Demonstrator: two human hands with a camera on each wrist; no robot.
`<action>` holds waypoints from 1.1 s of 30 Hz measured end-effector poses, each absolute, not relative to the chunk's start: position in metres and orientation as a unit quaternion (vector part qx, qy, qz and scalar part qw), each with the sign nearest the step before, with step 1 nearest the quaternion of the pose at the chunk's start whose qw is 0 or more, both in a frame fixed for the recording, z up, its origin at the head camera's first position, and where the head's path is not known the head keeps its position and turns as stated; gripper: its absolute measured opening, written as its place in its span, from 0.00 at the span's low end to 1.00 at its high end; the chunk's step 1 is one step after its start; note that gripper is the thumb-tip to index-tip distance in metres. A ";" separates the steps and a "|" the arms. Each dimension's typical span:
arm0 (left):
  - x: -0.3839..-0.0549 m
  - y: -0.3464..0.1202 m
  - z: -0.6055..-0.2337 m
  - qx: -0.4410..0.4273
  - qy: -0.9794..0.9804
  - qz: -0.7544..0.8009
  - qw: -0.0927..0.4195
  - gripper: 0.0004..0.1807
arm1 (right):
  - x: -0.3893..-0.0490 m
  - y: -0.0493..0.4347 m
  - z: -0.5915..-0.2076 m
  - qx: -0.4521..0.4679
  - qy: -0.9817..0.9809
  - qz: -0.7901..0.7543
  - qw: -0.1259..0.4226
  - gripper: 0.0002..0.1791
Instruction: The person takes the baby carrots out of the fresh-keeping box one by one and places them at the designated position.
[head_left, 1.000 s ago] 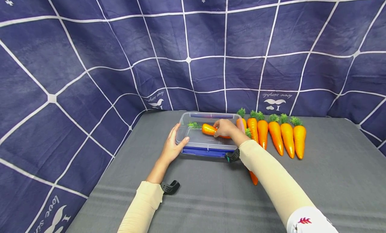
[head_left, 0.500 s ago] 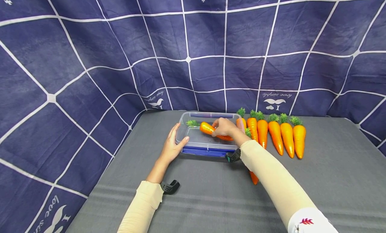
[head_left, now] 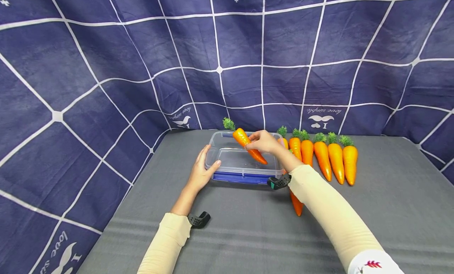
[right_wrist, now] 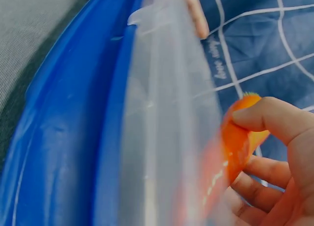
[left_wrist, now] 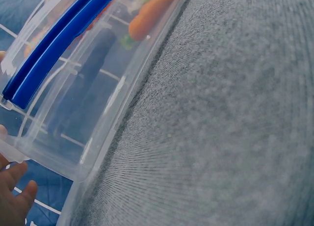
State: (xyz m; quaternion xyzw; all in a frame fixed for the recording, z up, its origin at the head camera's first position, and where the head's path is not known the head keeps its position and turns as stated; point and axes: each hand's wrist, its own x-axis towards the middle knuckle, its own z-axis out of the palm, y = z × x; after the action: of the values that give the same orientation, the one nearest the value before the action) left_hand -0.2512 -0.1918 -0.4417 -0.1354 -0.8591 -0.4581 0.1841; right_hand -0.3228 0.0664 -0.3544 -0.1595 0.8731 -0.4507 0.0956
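My right hand [head_left: 263, 142] pinches an orange toy carrot [head_left: 242, 137] between thumb and fingers. The carrot has a green leafy top and tilts over the clear plastic box [head_left: 227, 163], its tip low inside the box's outline. In the right wrist view the thumb lies on top of the carrot [right_wrist: 240, 138], and its lower part shows blurred through the box wall. My left hand [head_left: 203, 169] rests at the box's left end, fingers stretched along the side and thumb at the front corner. Blue latch flaps [left_wrist: 64, 44] run along the box's side.
Several more carrots [head_left: 335, 160] stand in a row right of the box, leafy tops toward the back. Another carrot [head_left: 296, 203] lies nearer, partly hidden by my right arm. A grey cloth [head_left: 241, 230] covers the table; a blue checked curtain [head_left: 198, 49] hangs behind it.
The carrot in my right hand has risen out of the box and turned steeper, its leafy top now above the back rim. My left hand has stayed at the box's left end.
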 end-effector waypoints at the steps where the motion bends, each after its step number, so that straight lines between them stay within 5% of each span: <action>1: -0.251 -0.192 -0.442 -0.135 -0.859 -0.458 0.184 0.39 | -0.321 0.067 -0.352 -0.149 0.866 -0.466 0.099 0.22; 33: -0.251 -0.192 -0.442 -0.133 -0.857 -0.464 0.180 0.40 | -0.262 0.133 -0.349 -0.058 0.741 -0.666 0.065 0.27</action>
State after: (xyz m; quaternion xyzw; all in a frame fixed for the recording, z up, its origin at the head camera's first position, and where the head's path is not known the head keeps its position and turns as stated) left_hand -0.2511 -0.1917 -0.4421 -0.1329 -0.8572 -0.4640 0.1795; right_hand -0.2622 0.1331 -0.3488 -0.0577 0.7413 -0.6655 0.0648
